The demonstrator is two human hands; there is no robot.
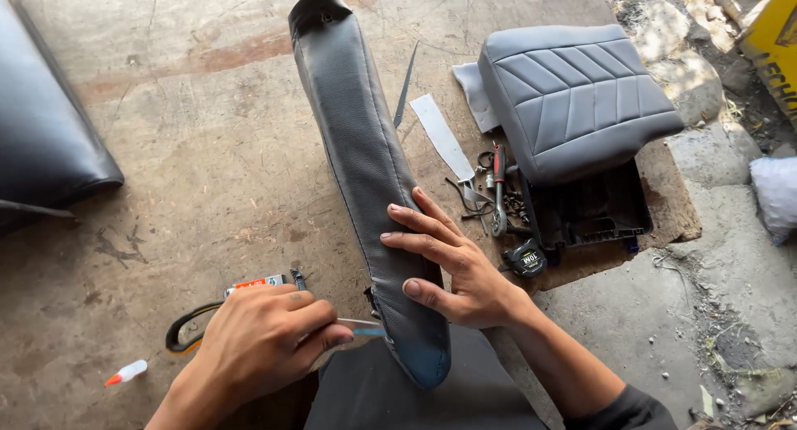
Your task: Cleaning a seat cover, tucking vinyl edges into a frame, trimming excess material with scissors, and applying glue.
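Long grey leatherette cushion cover point(365, 173): upright on floor, centre. Right hand point(452, 264) flat, fingers spread, steadying cover. Left hand point(266, 339) clenched on thin blade point(359, 327) at lower seam. Risk: slipping, slicing leatherette or steadying fingers.

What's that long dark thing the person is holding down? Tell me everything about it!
The long cushion is a narrow pad covered in dark grey leather-like material with a seam along its edge. It stands tilted on the worn wooden floor, its near end bluish. The right hand presses flat on it; the left hand touches a small tool to its side.
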